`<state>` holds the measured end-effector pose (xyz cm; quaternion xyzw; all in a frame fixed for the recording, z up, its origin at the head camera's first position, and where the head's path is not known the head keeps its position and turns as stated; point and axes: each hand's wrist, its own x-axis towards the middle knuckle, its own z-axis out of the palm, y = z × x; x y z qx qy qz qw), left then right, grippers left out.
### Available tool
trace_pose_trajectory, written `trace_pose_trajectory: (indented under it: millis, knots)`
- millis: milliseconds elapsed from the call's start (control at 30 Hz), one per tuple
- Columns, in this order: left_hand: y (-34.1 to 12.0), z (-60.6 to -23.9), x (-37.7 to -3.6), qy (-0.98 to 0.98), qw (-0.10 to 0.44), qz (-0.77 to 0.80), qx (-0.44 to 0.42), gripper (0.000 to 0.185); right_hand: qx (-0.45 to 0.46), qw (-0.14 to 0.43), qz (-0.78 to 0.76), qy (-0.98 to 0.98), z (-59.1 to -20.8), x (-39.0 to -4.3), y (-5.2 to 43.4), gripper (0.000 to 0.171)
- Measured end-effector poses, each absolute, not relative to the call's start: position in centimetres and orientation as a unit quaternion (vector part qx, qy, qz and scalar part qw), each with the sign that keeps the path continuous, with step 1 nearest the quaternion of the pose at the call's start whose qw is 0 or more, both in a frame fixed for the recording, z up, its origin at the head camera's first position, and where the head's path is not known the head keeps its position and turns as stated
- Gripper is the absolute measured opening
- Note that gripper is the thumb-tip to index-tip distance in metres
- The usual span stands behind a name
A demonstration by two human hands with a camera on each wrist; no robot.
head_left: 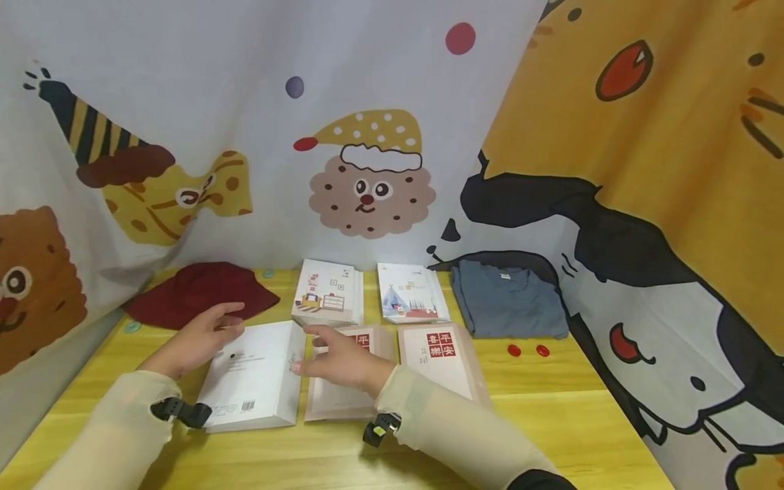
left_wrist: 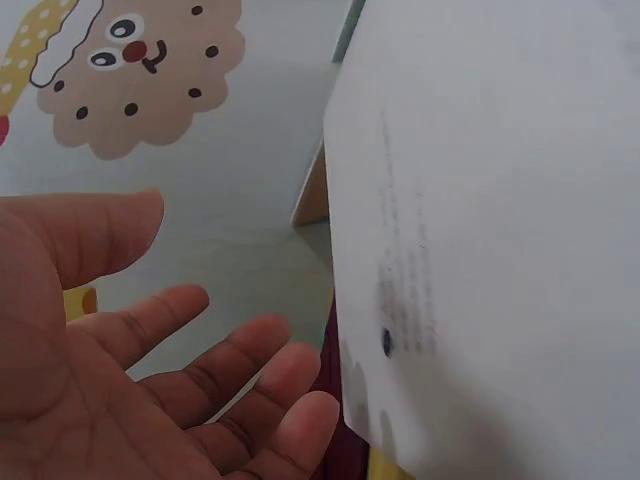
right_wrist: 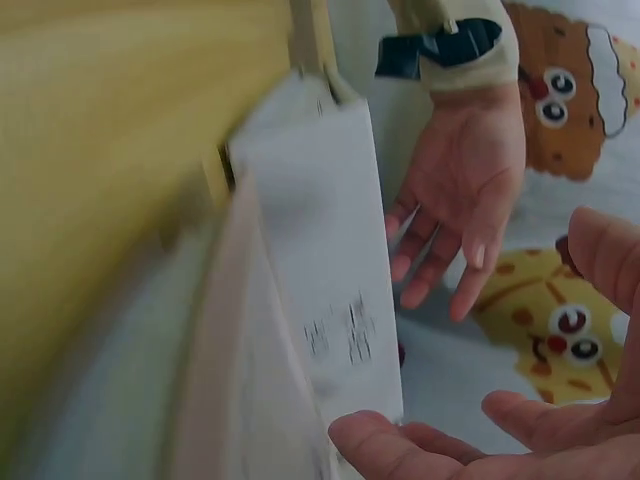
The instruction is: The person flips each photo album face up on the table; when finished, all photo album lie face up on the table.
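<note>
At the far left of the yellow worktop [head_left: 343, 459] lay a maroon hat [head_left: 202, 289], with one teal disc [head_left: 132, 327] beside its brim and another near its right side. In front of it, the left hand [head_left: 199, 340] reached to the upper left edge of a thick white book [head_left: 248, 374], its grip loose and the fingers apart. That book lay barcode side up between the two hands. The right hand [head_left: 346, 361] stood at its spine side, grip also spread; whether either hand's fingertips touched the book was hard to tell. Beneath the right hand was a pink book [head_left: 337, 395], with a white illustrated book [head_left: 327, 292] behind it. Further right came a second pink book [head_left: 450, 364] and, behind it, another illustrated book [head_left: 412, 292], then a folded blue-grey shirt [head_left: 508, 299] with two red discs [head_left: 514, 350] in front.
</note>
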<state>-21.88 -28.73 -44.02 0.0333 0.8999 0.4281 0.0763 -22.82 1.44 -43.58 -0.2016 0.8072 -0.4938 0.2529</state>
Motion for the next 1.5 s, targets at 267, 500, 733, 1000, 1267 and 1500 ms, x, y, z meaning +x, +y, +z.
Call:
trace_pose_trajectory:
  millis: [267, 500, 733, 1000, 1267, 1500]
  knots:
    - [-29.9, -45.1, -20.2, 0.9, 0.087, 0.426, 0.018, 0.071, -0.217, 0.28, -0.489, 0.797, -44.3, -21.0, 0.3, 0.08]
    - [-31.1, -46.1, -19.2, 0.891, 0.11, 0.441, -0.011, 0.075, -0.215, 0.303, -0.518, 0.771, -44.5, -20.0, -0.4, 0.082]
    - [-31.5, -46.4, -18.4, 0.869, 0.173, 0.463, -0.025, 0.08, -0.215, 0.294, -0.513, 0.778, -44.6, -19.2, -1.1, 0.084]
    - [-31.2, -46.9, -17.4, 0.817, 0.214, 0.534, -0.04, 0.078, -0.202, 0.285, -0.504, 0.79, -44.8, -19.2, -1.4, 0.082]
    - [-31.3, -47.3, -17.2, 0.791, 0.208, 0.575, -0.002, 0.073, -0.186, 0.289, -0.51, 0.788, -44.6, -19.2, -1.6, 0.083]
    - [-31.6, -47.5, -17.0, 0.801, 0.179, 0.572, 0.002, 0.07, -0.168, 0.29, -0.514, 0.79, -44.3, -19.1, -1.8, 0.081]
